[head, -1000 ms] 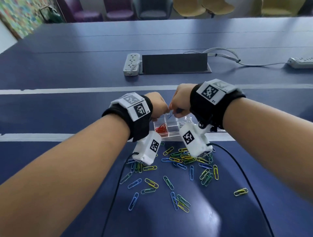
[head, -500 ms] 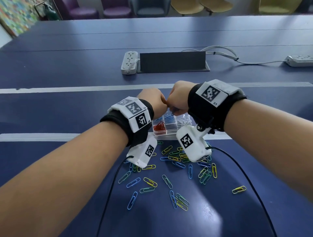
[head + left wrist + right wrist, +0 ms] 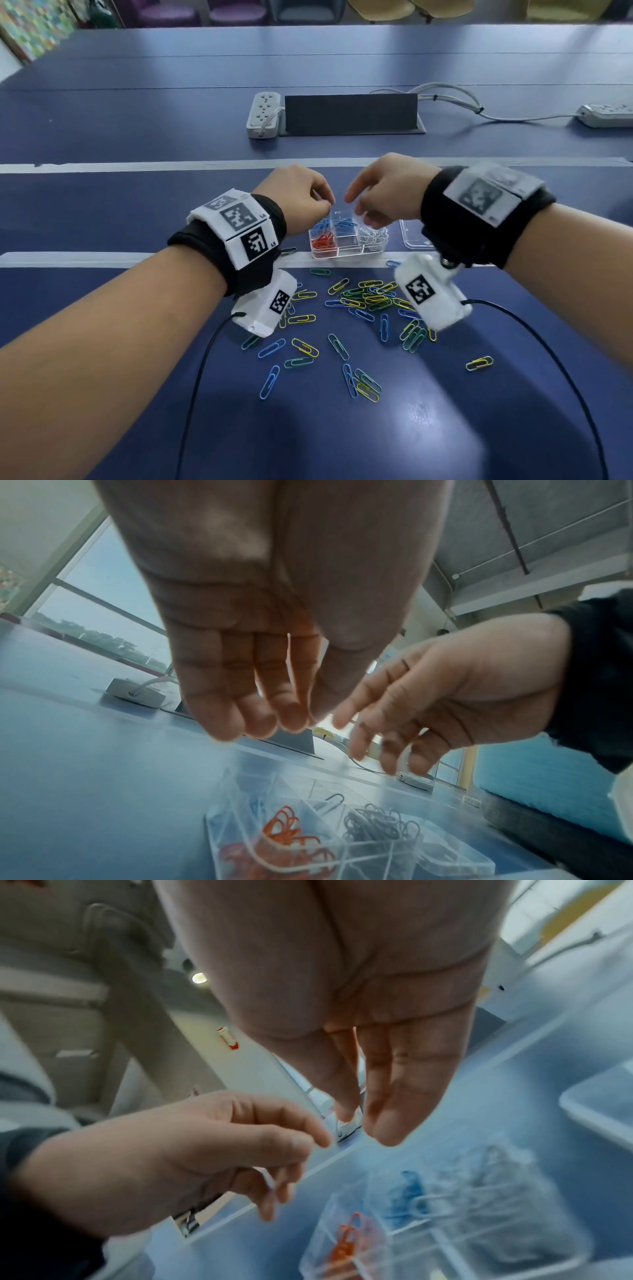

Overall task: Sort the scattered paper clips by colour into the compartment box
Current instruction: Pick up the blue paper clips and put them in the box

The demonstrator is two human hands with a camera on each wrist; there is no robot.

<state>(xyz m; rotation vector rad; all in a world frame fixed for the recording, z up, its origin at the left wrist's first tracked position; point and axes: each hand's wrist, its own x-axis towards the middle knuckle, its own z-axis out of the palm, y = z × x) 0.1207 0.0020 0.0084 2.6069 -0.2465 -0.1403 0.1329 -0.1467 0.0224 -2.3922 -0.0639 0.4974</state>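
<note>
The clear compartment box (image 3: 346, 255) stands just past a pale strip on the blue table. It holds red clips (image 3: 323, 241), blue clips (image 3: 344, 224) and silver clips (image 3: 373, 234). My left hand (image 3: 325, 205) and right hand (image 3: 359, 209) hover side by side above it, a small gap apart. In the left wrist view the left hand (image 3: 294, 723) hangs with straight fingers and nothing in them; the right hand (image 3: 359, 1123) likewise. One clip (image 3: 332, 802) leans inside a middle compartment. Blue, green and yellow clips (image 3: 370, 298) lie scattered nearer me.
The box's clear lid (image 3: 416, 236) lies to its right, partly behind my right wrist. A lone yellow clip (image 3: 479, 363) lies at the right. Farther back are a power strip (image 3: 263, 114), a raised black cable flap (image 3: 351, 114) and a second strip (image 3: 606, 114).
The two hands, pressed together over the box and pinching a blue clip, have drawn apart and opened. The clip has left the fingers.
</note>
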